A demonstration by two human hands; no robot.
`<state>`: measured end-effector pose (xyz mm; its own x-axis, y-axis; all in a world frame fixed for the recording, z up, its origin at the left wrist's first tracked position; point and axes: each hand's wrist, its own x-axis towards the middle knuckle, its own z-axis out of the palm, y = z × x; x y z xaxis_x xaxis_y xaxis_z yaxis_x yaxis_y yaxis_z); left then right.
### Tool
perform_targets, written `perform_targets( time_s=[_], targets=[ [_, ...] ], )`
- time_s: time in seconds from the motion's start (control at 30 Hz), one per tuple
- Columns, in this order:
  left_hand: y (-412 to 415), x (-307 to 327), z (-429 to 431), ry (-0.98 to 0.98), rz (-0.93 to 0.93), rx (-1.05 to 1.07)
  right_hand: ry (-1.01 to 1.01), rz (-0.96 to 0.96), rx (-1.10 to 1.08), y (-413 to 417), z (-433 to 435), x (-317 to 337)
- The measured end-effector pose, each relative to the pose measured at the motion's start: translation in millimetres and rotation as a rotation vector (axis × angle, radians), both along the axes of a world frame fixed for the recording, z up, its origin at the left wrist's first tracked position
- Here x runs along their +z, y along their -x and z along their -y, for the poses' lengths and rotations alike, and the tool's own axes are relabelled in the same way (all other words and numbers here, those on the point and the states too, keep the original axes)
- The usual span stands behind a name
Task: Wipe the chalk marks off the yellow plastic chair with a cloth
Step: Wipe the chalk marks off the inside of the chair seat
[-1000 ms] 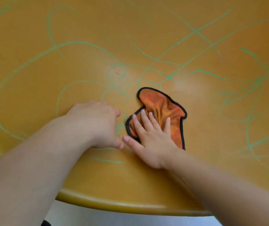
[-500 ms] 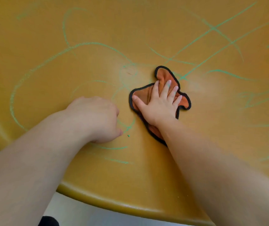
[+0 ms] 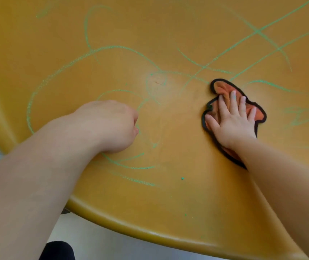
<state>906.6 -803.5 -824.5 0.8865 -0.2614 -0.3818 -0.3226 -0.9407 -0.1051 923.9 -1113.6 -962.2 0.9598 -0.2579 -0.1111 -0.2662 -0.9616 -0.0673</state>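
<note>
One cloth pinned under flat, straight-fingered right grip on chair; left grip fisted, empty.

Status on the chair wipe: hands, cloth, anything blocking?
Right hand flat, pressing orange black-edged cloth onto yellow plastic chair. Left hand fisted, resting on the chair. Green chalk marks cover much of it; nothing blocking.
</note>
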Motion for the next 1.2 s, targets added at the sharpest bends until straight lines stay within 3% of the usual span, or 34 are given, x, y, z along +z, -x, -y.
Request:
perform_targets(
  time_s=[0.1,0.27,0.33,0.4,0.53,0.63,0.7,0.8,0.9,0.97,1.07,1.13,1.2],
  targets=[
    [1,-3,2,-0.01,0.02,-0.046,-0.015,-0.012,-0.025,-3,-40,-1],
    [1,-9,11,-0.017,-0.01,-0.117,-0.149,-0.095,0.464,69,-98,11],
    [3,-14,17,-0.017,-0.049,-0.141,-0.176,-0.147,0.653,112,-94,17],
    [7,-18,22,-0.02,-0.078,-0.162,-0.166,-0.189,0.712,130,-65,19],
    [16,-24,29,-0.034,-0.089,-0.199,-0.042,-0.186,0.37,93,2,15],
    [20,-28,30,-0.073,-0.093,-0.219,-0.023,-0.147,0.153,70,-7,8],
    [22,-29,33,-0.088,-0.093,-0.224,-0.068,-0.162,0.236,87,-42,9],
    [22,-30,40,-0.068,-0.092,-0.226,-0.222,-0.206,0.56,152,-90,30],
    [21,-31,45,-0.057,-0.097,-0.229,-0.311,-0.269,0.715,196,-80,45],
    [23,-32,47,-0.05,-0.09,-0.232,-0.196,-0.279,0.62,182,-42,36],
    [25,-32,46,-0.055,-0.069,-0.243,-0.012,-0.255,0.31,129,8,23],
    [26,-31,42,-0.06,-0.063,-0.235,-0.012,-0.219,0.14,103,12,16],
    [26,-31,40,-0.061,-0.056,-0.227,-0.056,-0.196,0.114,98,-15,12]
  ],
)
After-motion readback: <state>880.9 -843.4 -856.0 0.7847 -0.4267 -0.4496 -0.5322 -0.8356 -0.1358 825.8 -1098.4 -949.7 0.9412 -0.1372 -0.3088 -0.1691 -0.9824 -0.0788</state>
